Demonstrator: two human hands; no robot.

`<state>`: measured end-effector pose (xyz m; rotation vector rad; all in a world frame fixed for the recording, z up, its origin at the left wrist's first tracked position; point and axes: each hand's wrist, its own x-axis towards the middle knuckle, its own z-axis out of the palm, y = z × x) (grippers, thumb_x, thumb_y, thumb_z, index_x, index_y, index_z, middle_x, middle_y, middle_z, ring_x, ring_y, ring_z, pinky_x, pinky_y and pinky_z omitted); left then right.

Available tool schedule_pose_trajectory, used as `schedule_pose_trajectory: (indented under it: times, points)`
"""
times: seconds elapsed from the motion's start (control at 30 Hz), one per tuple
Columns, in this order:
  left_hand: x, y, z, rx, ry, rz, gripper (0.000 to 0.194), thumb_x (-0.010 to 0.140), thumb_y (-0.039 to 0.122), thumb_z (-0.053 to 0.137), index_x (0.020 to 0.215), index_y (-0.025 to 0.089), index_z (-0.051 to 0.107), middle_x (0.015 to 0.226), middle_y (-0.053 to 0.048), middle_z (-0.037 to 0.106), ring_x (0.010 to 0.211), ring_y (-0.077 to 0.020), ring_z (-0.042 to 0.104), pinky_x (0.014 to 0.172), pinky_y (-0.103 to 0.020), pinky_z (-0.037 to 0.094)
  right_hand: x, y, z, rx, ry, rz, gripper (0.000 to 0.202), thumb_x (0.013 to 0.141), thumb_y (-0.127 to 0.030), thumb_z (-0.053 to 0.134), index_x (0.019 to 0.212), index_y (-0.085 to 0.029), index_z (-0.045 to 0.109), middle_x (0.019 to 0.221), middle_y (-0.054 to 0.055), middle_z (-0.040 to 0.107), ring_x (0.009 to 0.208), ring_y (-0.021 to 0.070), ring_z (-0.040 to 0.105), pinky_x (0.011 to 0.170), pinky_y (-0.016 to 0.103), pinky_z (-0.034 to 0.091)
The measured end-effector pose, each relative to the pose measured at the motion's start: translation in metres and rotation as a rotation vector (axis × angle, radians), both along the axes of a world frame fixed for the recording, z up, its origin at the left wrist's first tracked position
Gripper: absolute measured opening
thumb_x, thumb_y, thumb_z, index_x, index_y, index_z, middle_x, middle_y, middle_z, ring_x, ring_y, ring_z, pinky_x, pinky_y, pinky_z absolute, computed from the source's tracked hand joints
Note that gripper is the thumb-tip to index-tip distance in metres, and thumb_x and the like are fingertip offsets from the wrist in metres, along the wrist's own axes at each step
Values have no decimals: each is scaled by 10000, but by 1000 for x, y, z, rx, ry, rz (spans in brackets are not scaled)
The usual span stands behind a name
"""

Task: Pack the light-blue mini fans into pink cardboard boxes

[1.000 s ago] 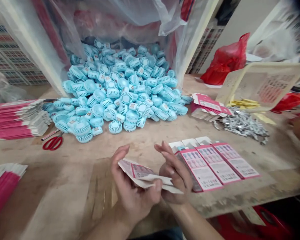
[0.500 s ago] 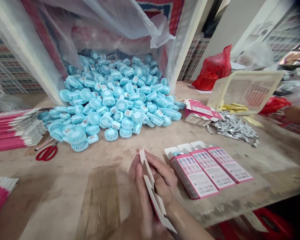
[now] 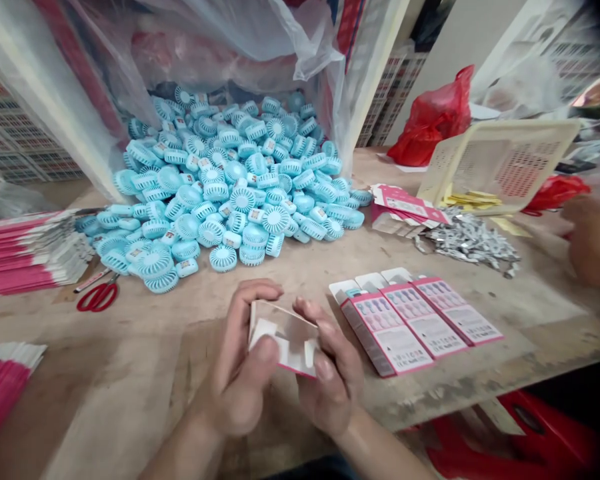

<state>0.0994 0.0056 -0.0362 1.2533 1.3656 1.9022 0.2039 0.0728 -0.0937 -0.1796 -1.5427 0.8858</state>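
Observation:
Between my two hands is a small cardboard box (image 3: 285, 337), white inside with a pink edge, its open end and flaps turned up toward me. My left hand (image 3: 243, 360) grips its left side, thumb on a flap and fingers round the far edge. On the right side my right hand (image 3: 333, 367) holds it with thumb and fingers. Beside my right hand lie three pink-and-white boxes (image 3: 423, 327) in a row, top flaps open, with something pale blue showing in the left one. Beyond my hands spreads a large heap of light-blue handheld fans (image 3: 230, 193).
Flattened pink cartons (image 3: 30, 250) are stacked at left, near red-handled scissors (image 3: 97, 295). Small silvery packets (image 3: 473, 243) lie by a tilted cream basket (image 3: 510, 167) and folded pink cartons (image 3: 405, 210). A red bag (image 3: 433, 120) stands behind. Another person's hand (image 3: 593, 233) shows at far right.
The carton was pressed nearly flat between my palms; now it is spread into an open box shape, tilted toward me. My hands have moved apart. The other person's hand has shifted.

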Motion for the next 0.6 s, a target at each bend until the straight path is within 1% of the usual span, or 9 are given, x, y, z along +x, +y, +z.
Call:
schedule_pose_trajectory:
  times: [0.03,0.1,0.17,0.27,0.37,0.4,0.5,0.53,0.6]
  points:
    - [3,0,1,-9,-62,-90,280,946,404,481,1155,295,631,1197,-48,578,1161,-244,521,989,-358,444,1,-2,2,10,45,4,437,989,-208,376,1397,-329,474,1342,-28,612,1268,204,559,1069,465,500]
    - [5,-1,0,-38,-98,-181,313,972,350,431,1195,316,649,1228,-46,604,1179,-246,529,1025,-389,426,3,-2,4,9,132,17,409,953,-162,433,1329,-272,552,1231,3,671,1196,215,601,1040,455,510]
    - [5,1,-5,-21,-21,-189,308,960,248,476,1175,346,674,1196,-33,628,1157,-227,546,1017,-385,428,4,0,4,-2,121,-9,402,931,-153,466,1296,-281,575,1148,10,697,1125,220,632,976,451,543]
    - [4,4,-18,46,-87,-237,194,892,278,589,1019,312,732,1139,-45,636,1086,-242,584,899,-379,487,5,5,-1,14,70,-49,391,915,-161,488,1267,-298,591,1054,15,718,1047,232,664,910,465,570]
    - [6,7,-26,51,-241,-163,27,788,236,674,767,229,690,978,-43,647,930,-218,617,777,-332,502,5,5,-7,98,-36,-80,458,906,-141,491,1337,-290,536,1129,34,716,1063,241,673,946,498,556]
    - [7,7,-27,30,-242,-106,57,775,182,671,731,216,657,927,-32,646,887,-196,616,754,-306,498,5,4,-8,109,-65,-90,492,903,-130,494,1367,-293,506,1176,37,704,1091,243,667,963,504,549]
    - [11,4,-25,-77,-205,-9,149,768,93,659,835,224,640,852,-1,650,745,-137,607,659,-237,486,5,0,-14,88,-93,-124,543,899,-105,511,1405,-297,466,1246,36,677,1182,234,625,1011,488,528]
    - [12,2,-24,-100,-222,-17,174,763,124,685,899,227,648,854,-1,659,725,-134,611,644,-232,492,6,-1,-17,90,-93,-126,554,897,-100,519,1414,-289,459,1249,36,676,1204,230,612,1028,480,519]
    - [13,-1,-28,-104,-362,-5,256,747,293,737,977,209,662,936,-30,689,788,-163,645,691,-256,525,7,-4,-23,109,-111,-115,588,896,-105,524,1448,-274,415,1295,45,652,1242,229,587,1058,486,498]
